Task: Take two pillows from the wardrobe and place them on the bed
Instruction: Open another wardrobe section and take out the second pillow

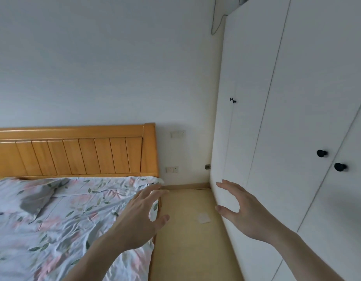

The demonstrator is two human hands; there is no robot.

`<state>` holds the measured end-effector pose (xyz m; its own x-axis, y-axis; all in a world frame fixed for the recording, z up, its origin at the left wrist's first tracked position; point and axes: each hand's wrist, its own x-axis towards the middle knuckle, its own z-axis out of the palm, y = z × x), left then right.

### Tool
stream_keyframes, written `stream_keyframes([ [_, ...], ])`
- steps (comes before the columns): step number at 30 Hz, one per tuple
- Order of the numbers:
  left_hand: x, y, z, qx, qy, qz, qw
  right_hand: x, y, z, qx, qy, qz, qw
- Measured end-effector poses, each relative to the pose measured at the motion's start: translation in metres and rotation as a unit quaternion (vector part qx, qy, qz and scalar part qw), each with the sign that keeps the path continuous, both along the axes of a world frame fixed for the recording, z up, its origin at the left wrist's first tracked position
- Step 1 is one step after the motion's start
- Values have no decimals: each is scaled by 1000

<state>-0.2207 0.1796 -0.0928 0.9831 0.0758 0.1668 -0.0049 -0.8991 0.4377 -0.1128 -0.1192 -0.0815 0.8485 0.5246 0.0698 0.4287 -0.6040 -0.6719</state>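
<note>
Plain pale wall (94,63) fills the upper left, bare paint, no marks. White wardrobe (297,98) takes the whole right side, floor to near ceiling, all doors closed; pillows not in view, cannot tell where they are. Bed (54,230) in lower left, covered by a wrinkled pale sheet with pink and green leaf print, a grey fold of cloth (36,199) lying on it near the head end. Wooden headboard (74,155), orange-tan, slatted panels, stands against the wall. Narrow strip of tan floor (187,240) runs between bed and wardrobe, ending at a wooden skirting board at the wall. A thin pale square (204,218) lies flat on the floor, what it is unclear.

Left hand (143,218) raised over the bed's right edge, fingers spread, holding nothing. Right hand (246,211) raised in front of the wardrobe's lower part, fingers apart and curved, thumb out, empty; cannot tell if it touches the door.

Two pairs of black round knobs on the wardrobe: near pair (330,160), far pair (233,100). Wall switch plate (177,134) right of the headboard, sockets (172,169) below it. Small metal stub (207,166) on the wall beside the wardrobe. Dark cable (215,21) hangs down the wall at the top.
</note>
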Motion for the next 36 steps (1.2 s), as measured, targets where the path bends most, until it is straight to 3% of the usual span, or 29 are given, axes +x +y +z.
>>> stream_keyframes([
  [9,104,64,-2,-3,21,77,997,156,89,2,-21,-18,94,995],
  [14,177,116,-8,6,26,86,996,235,125,0,-27,-18,87,996],
  [24,381,217,8,26,25,12,999,396,180,23,-3,-37,-22,999],
  [36,601,228,35,52,-10,-100,994,585,189,41,34,-76,-152,985],
])
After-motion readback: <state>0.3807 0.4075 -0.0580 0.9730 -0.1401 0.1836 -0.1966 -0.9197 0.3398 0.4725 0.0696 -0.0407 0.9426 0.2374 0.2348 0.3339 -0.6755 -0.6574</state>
